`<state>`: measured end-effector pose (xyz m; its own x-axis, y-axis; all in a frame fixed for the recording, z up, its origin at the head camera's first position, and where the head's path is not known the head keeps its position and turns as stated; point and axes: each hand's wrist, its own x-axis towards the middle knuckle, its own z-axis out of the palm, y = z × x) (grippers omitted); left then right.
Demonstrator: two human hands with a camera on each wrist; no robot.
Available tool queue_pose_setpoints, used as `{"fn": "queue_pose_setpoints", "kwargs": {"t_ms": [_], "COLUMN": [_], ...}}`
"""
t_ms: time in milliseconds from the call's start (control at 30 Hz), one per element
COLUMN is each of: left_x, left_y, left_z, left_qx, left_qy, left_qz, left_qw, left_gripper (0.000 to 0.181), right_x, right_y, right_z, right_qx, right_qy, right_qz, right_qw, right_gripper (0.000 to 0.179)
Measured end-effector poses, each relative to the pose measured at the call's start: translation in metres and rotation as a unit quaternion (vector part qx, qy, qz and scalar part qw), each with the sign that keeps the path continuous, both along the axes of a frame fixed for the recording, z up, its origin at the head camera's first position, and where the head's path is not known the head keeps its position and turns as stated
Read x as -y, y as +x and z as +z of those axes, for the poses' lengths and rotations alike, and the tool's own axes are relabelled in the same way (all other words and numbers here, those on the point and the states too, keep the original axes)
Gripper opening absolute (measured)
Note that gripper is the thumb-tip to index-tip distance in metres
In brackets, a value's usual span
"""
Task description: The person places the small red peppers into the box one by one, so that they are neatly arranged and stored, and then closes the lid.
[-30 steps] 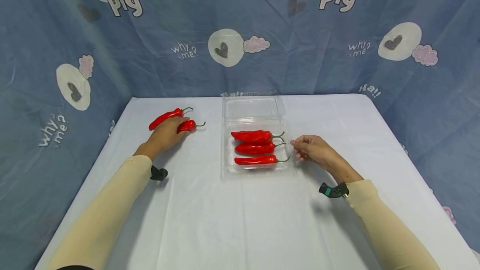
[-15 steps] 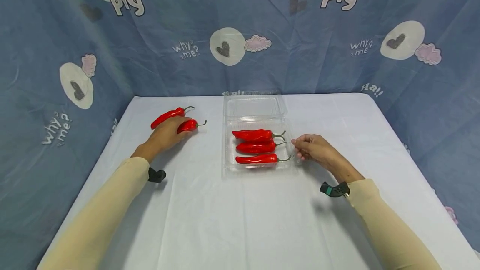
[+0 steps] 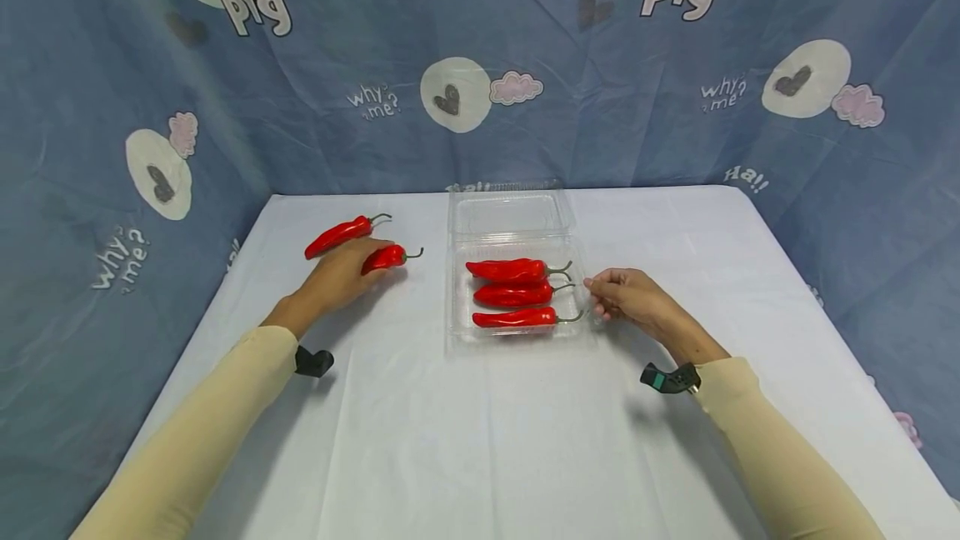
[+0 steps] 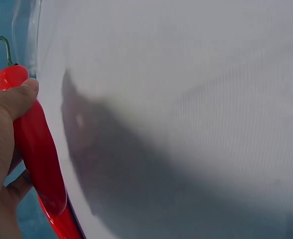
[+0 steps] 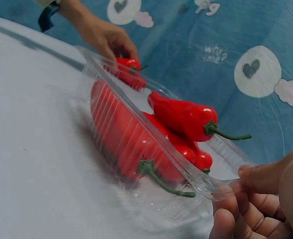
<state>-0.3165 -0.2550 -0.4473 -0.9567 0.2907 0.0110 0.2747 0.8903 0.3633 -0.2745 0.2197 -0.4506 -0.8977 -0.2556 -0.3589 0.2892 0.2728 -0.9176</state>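
My left hand (image 3: 337,277) grips a red chili pepper (image 3: 387,257) at the left of the table. The left wrist view shows the thumb laid across this pepper below its green stem; its tip points down past the fingers. Just behind the hand another red pepper (image 3: 339,235) lies on the cloth. In the middle stands a clear plastic clamshell box (image 3: 459,298), holding several red peppers (image 3: 513,317) side by side, stems to the right. My right hand (image 3: 628,297) pinches the box's right rim between thumb and fingers, seen closely in the right wrist view.
The box's clear lid (image 3: 510,212) is folded back toward the table's far edge. A white cloth (image 3: 420,440) covers the table. Behind it and at both sides hangs a blue printed curtain (image 3: 315,140).
My left hand has shifted slightly right with the pepper, away from the one left lying behind it. The right hand keeps its pinch on the box rim.
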Motion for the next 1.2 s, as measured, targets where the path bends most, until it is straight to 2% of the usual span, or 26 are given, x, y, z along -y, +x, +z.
{"fn": "queue_pose_setpoints", "kwargs": {"t_ms": [200,633,967,1200], "left_x": [-0.01,-0.036,-0.05,-0.06], "left_y": [0.004,0.02,0.027,0.032], "left_z": [0.003,0.019,0.027,0.032], "left_qx": [-0.017,-0.055,-0.063,-0.053], "left_qy": [0.007,0.041,0.047,0.053], "left_qz": [-0.025,-0.071,-0.094,-0.105], "left_qw": [0.9995,0.9951,0.9925,0.9917], "left_gripper": [0.06,0.056,0.058,0.058], "right_x": [0.0,0.0,0.0,0.0], "right_y": [0.001,0.003,0.001,0.001], "right_z": [0.001,0.005,0.001,0.001], "right_qx": [-0.002,-0.003,-0.001,0.0], "right_qy": [0.002,0.003,0.001,-0.001], "right_qz": [0.002,0.006,0.001,0.0], "right_qw": [1.0,1.0,1.0,1.0], "right_gripper": [0.031,0.028,0.031,0.031]}}
